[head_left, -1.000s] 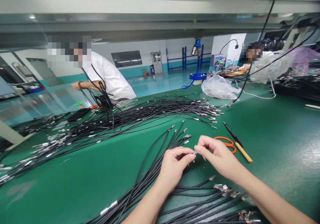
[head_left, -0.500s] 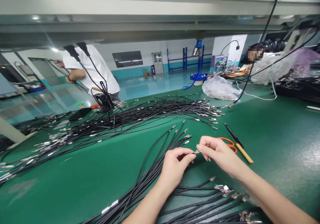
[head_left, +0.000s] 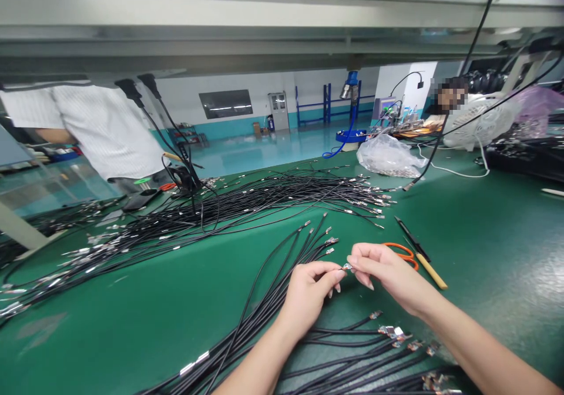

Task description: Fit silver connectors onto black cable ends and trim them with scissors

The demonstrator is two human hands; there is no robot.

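My left hand (head_left: 312, 286) is closed in a pinch on a black cable near its end. A small shiny metal connector (head_left: 348, 267) sits at that end, between my two hands. My right hand (head_left: 379, 267) pinches this connector between thumb and fingers. Just left of my left hand runs a bundle of black cables (head_left: 264, 301) with metal ends. More black cables (head_left: 343, 343) lie below my hands, their connectors (head_left: 394, 333) pointing right. Orange-handled scissors (head_left: 403, 254) lie behind my right hand, partly hidden by it.
A large pile of black cables (head_left: 247, 198) stretches across the green table (head_left: 132, 301). A tool with a wooden handle (head_left: 432, 271) and a clear plastic bag (head_left: 390, 155) lie to the right. A white fan (head_left: 478, 119) stands behind. Overhead is a shelf (head_left: 220, 7); one person (head_left: 106, 130) stands opposite.
The person opposite has moved to the left and closer to the table. My hands stay almost in place, with the connector shifting only slightly between my fingers.
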